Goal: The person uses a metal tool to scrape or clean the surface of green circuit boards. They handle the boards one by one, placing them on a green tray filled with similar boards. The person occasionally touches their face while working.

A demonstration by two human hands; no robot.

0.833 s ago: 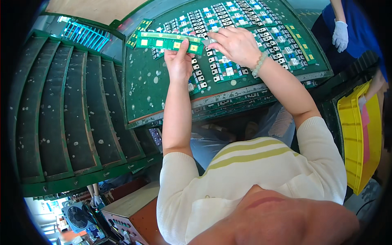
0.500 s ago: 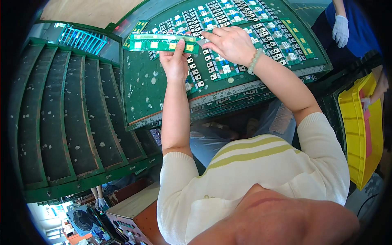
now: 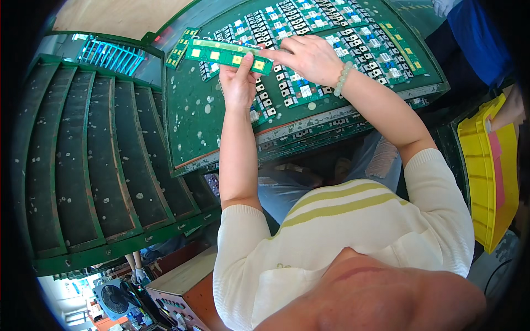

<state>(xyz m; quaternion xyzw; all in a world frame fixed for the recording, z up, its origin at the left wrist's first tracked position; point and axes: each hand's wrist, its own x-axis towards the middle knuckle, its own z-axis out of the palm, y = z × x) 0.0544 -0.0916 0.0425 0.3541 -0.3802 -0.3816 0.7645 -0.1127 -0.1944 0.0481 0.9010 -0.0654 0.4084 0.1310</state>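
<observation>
My left hand grips a green circuit board strip near its right end, thumb on top and fingers underneath. Pale square pads run along the strip's face, and black parts show along its far edge. Bent over that right end is my right hand, with fingertips drawn together at the board's edge. What they pinch, if anything, is too small to tell. Beneath both hands, rows of populated circuit boards with black, white and blue parts lie on the green table.
Another padded green strip lies at the table's far left, and one more at the right. Green slatted racking fills the left side. A yellow bin stands at right, with another person's arm over it.
The board in my left hand has tilted, its right end lower, and shifted slightly right. My right fingers have moved left onto its edge. The co-worker's gloved hand at upper right has moved up.
</observation>
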